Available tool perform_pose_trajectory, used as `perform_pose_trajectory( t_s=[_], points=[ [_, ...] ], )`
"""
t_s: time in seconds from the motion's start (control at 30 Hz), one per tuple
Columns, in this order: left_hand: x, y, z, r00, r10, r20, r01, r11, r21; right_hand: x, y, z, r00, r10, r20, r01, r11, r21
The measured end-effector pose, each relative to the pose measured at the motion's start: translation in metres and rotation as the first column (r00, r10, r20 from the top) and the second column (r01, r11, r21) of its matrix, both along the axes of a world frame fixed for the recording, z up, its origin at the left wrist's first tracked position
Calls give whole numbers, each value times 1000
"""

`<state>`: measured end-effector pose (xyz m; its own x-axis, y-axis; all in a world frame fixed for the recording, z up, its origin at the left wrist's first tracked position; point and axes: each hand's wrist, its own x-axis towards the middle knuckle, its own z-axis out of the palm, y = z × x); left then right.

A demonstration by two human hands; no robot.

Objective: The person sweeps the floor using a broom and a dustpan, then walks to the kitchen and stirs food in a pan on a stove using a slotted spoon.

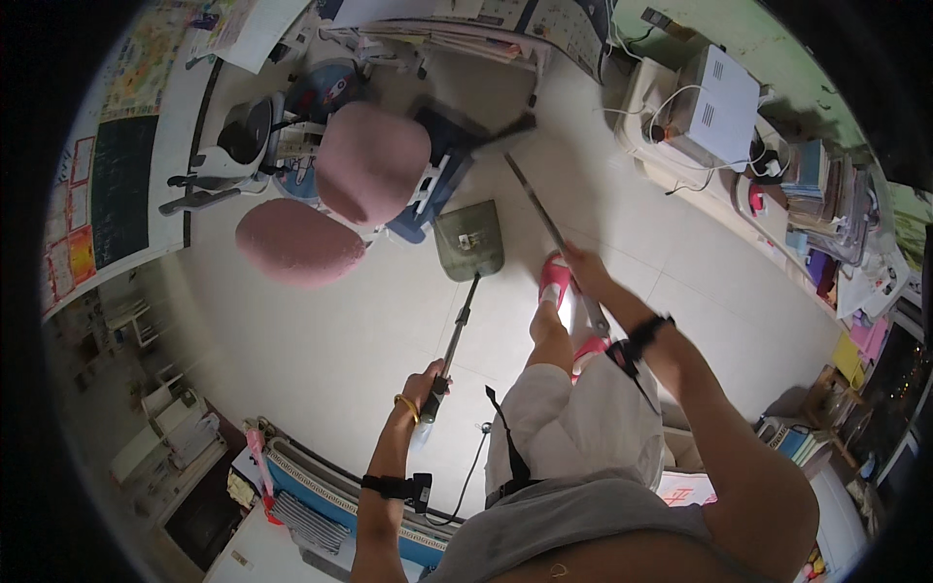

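My left hand (425,388) grips the handle (453,348) of a long-handled dustpan. Its translucent green pan (471,242) rests on the pale tiled floor, beside the chair. Around the long grey stick of a broom (536,197) my right hand (585,271) is closed. The dark broom head (512,131) is at the far end, near the chair's blue base, and looks blurred. Between the broom head and the pan lies a stretch of floor. A small pale mark or label shows in the pan; whether any debris lies there I cannot tell.
A chair with a pink seat (373,162) and pink backrest (299,242) stands left of the pan. Beyond it is a desk (437,36) with papers. A low cabinet (721,197) along the right wall holds a white appliance (718,109), cables and books. A thin black cable (466,477) hangs near my left forearm.
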<state>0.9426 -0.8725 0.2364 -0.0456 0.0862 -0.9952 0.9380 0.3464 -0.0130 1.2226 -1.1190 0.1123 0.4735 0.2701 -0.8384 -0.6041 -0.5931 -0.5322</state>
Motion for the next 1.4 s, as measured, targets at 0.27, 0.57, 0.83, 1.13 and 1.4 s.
perform_pose_trajectory(
  t_s=[0.27, 0.57, 0.83, 1.13, 1.4],
  points=[
    [19, 25, -17, 998, -64, 26, 66, 995, -75, -28, -91, 82, 787, 589, 182, -513, 789, -337],
    [63, 37, 2, 953, -297, 64, 299, 954, -22, 31, -134, 21, 765, 619, 175, -455, 713, -534],
    [116, 27, 14, 820, -569, 63, 565, 823, 62, -40, -335, 87, 881, 469, -61, -361, 584, -727],
    [203, -42, 39, 685, -715, 143, 701, 700, 140, -96, -525, 128, 995, 85, -48, -83, 483, -872],
    [293, -159, 66, 616, -739, 274, 731, 665, 152, -177, -631, 140, 962, 19, 272, 216, 555, -803]
  ],
)
